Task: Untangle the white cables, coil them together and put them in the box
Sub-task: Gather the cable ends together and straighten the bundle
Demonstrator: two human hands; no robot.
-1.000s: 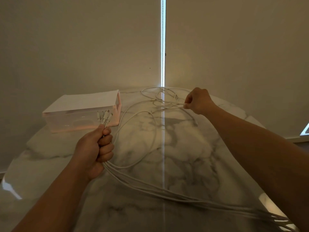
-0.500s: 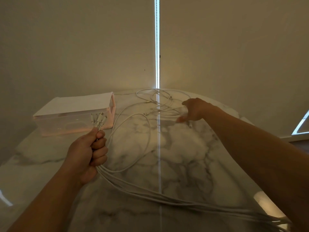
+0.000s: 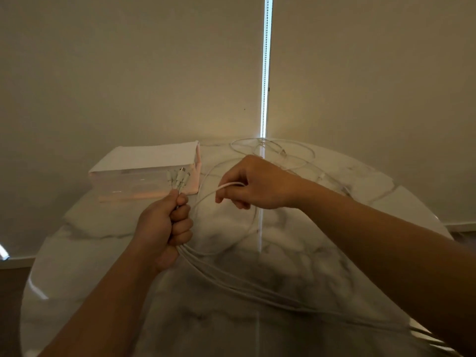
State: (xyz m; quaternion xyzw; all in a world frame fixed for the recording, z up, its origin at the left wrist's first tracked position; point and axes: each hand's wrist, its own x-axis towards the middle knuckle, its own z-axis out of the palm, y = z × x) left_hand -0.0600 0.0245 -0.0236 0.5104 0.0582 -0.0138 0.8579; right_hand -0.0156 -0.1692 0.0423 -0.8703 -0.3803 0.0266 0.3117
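Observation:
My left hand (image 3: 164, 229) grips a bundle of several white cables (image 3: 239, 286), their plug ends (image 3: 178, 178) sticking up above the fist. The bundle trails from the fist across the table to the lower right edge. My right hand (image 3: 253, 185) is just right of the left one, fingers curled round one white cable end (image 3: 226, 186) that curves down toward the left fist. More loose white cable loops (image 3: 277, 150) lie at the table's far edge. The clear pinkish box (image 3: 144, 185) stands at the far left, behind the plug ends.
The round marble table (image 3: 296, 253) stands against pale window blinds, with a bright gap of light (image 3: 265, 73) between them. The table's rim curves close on the left and right; floor shows beyond it at both sides.
My right hand has come back from the far loops toward my left fist, bringing one cable end with it. My left hand holds the bundle as before.

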